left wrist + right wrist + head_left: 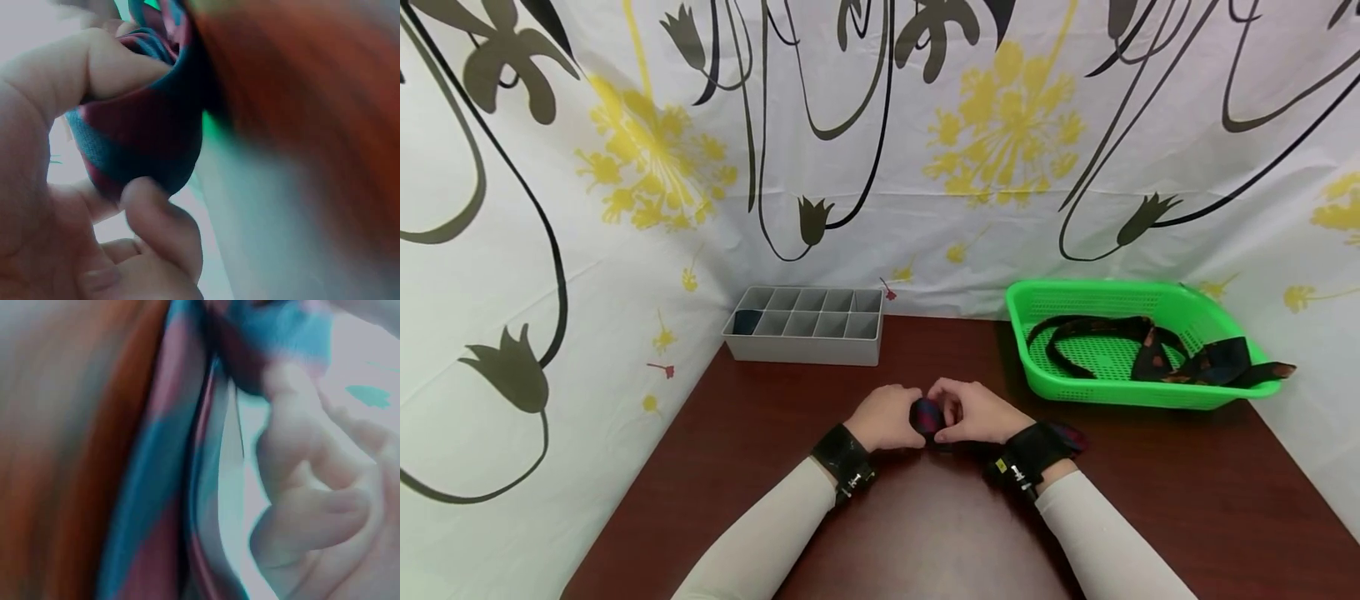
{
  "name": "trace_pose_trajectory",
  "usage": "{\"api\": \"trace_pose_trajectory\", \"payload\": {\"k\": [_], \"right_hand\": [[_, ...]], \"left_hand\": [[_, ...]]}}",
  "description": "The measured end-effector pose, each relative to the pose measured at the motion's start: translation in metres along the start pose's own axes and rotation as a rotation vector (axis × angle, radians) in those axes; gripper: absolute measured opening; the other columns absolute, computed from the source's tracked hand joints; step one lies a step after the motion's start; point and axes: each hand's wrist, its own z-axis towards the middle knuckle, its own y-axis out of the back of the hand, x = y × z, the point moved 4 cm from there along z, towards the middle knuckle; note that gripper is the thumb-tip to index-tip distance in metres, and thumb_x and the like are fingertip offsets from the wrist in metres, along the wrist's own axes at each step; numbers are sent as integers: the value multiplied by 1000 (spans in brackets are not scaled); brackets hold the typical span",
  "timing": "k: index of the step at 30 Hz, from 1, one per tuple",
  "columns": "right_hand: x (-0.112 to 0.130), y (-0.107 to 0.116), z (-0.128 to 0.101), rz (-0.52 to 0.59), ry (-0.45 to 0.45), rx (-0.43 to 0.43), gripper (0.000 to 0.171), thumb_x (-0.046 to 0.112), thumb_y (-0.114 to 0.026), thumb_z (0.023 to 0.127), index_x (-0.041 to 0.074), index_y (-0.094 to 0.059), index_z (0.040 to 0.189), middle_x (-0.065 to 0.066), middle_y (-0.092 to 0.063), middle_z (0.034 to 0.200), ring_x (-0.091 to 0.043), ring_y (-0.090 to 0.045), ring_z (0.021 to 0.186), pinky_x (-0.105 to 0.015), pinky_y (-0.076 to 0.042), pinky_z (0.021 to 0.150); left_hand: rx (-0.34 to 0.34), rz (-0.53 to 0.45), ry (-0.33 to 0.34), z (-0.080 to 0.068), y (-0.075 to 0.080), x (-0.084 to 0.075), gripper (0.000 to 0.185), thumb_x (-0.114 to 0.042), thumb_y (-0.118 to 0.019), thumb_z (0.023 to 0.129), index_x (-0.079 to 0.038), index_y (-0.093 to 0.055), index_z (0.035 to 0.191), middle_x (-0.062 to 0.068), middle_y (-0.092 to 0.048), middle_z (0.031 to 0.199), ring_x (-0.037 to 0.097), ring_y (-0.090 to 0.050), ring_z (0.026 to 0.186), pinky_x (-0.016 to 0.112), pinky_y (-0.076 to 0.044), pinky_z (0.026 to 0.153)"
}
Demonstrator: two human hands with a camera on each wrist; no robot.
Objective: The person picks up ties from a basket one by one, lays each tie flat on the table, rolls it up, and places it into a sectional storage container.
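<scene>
The striped necktie [927,416], red and blue, is rolled into a tight coil. It sits at table centre. Its loose tail [1070,433] trails toward 3 o'clock.

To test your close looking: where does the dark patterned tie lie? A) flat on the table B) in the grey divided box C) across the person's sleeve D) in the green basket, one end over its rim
D: the tie loops inside the basket, one end hanging over its right rim.

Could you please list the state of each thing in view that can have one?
Striped tie: partly rolled, gripped between both hands.
Left hand: gripping the roll.
Right hand: gripping the roll.
Organizer: one front-left compartment filled, others look empty.
Basket: holds a loose dark tie hanging over its rim.
</scene>
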Motion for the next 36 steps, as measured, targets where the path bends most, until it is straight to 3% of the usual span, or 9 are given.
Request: {"api": "trace_pose_trajectory", "payload": {"k": [4, 8, 12, 17, 22, 28, 33, 36], "right_hand": [[-2, 1, 1, -16, 17, -11, 35, 37, -93, 79, 28, -69, 103, 10, -63, 69, -6, -59, 63, -24, -51, 64], [-9, 4, -2, -39, -16, 28, 27, 32, -92, 80, 27, -70, 94, 11, -65, 69, -6, -60, 64, -24, -51, 64], [-10, 4, -3, -37, -23, 46, 31, 28, -92, 81, 25, -69, 101, 10, -68, 76, -6, -63, 67, -26, -53, 66], [-2, 2, 1, -77, 13, -45, 49, 32, -94, 75, 27, -64, 113, 13, -67, 83, -5, -62, 75, -26, -53, 74], [0, 0, 1, -140, 1, -127, 41, 25, -93, 71, 26, -68, 103, 12, -63, 76, -6, -59, 72, -27, -51, 71], [-7, -1, -2, -149, -73, -86, 36, 22, -93, 72, 23, -67, 97, 11, -64, 74, -7, -56, 66, -26, -50, 65], [-2, 0, -1, -59, -39, -59, 51, 26, -95, 73, 21, -64, 114, 8, -66, 79, -7, -60, 71, -26, -52, 70], [-1, -1, -1, 71, -69, 11, 60, 23, -94, 75, 18, -60, 125, 3, -67, 78, -11, -63, 65, -29, -57, 64]], "left_hand": [[-15, -29, 22, 2, 0, -7, 51, -42, -91, 72, -18, -67, 110, -2, -67, 89, 12, -58, 77, 26, -50, 65], [23, -155, 41, 3, -5, -4, 51, -34, -89, 76, -19, -61, 116, -4, -66, 90, 11, -59, 75, 25, -50, 65], [10, -240, 35, 5, -8, 0, 45, -29, -87, 78, -17, -63, 113, -5, -67, 87, 10, -59, 72, 23, -50, 65], [-50, -158, 53, 3, -3, -1, 43, -34, -90, 71, -14, -68, 101, -5, -66, 81, 11, -58, 70, 24, -49, 60], [-33, -58, 84, -1, 4, -2, 53, -37, -88, 71, -14, -64, 111, -1, -65, 88, 13, -58, 73, 27, -49, 62], [18, -182, 56, -1, -1, 0, 52, -36, -87, 76, -15, -62, 117, -2, -68, 94, 12, -61, 78, 27, -52, 71], [-2, -165, 30, 3, -3, 3, 43, -32, -88, 74, -14, -66, 106, -4, -67, 86, 11, -60, 74, 25, -52, 67], [-13, -152, 19, 4, 0, 5, 39, -30, -88, 73, -14, -67, 102, -3, -67, 85, 12, -61, 74, 25, -52, 66]]}}
